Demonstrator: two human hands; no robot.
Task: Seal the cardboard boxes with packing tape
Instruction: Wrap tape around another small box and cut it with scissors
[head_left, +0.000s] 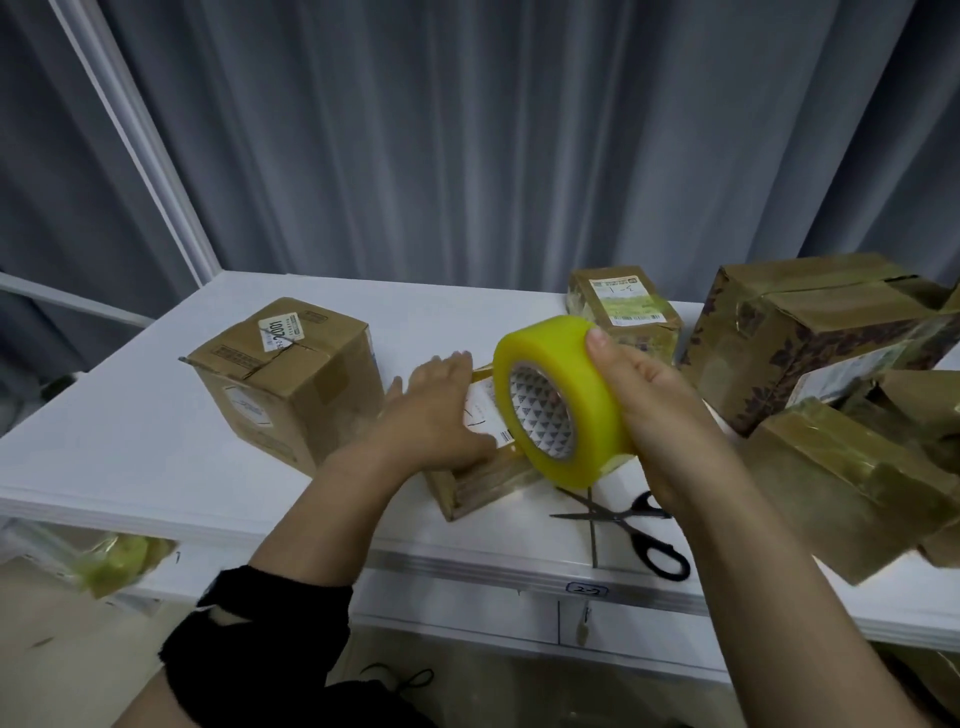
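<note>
The small box (483, 483) lies mid-table, pressed down by the flat, straight-fingered left hand (436, 410), while the right hand (660, 410) grips the tape roll (571, 374) over its 3 o'clock end; laying a strip seems underway, and cutting next calls for the scissors (623, 519) at 5 o'clock.

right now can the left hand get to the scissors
Probably, but awkwardly. The scissors lie open near the table edge, just right of the small cardboard box that the left hand presses. The right hand and tape roll are held over them, so it must reach under.
</note>
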